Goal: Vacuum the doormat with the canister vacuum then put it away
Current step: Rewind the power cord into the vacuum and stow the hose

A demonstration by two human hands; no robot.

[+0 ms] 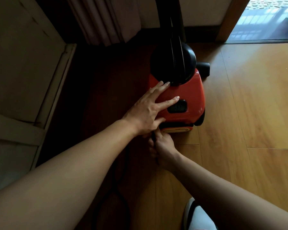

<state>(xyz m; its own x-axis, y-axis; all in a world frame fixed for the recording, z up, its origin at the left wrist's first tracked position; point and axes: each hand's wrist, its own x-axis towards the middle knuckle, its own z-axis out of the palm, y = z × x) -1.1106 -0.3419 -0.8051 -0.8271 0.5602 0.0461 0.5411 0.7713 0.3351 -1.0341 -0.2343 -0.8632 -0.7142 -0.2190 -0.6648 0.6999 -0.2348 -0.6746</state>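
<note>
A red and black canister vacuum [186, 97] stands on the wooden floor in the middle of the view, its black hose [175, 30] rising from the top. My left hand [150, 110] lies flat on the red body, fingers spread, beside the black switch panel [177, 107]. At the vacuum's near end my right hand [161, 148] is closed around the black power cord [154, 138]. The cord [121, 185] trails down the floor in a loop toward me. No doormat is in view.
A pale cabinet or wall panel [23, 80] fills the left. Curtains [106, 19] hang behind the vacuum. A doorway [264, 22] with a wooden frame is at the top right. My white slipper [198, 216] is at the bottom.
</note>
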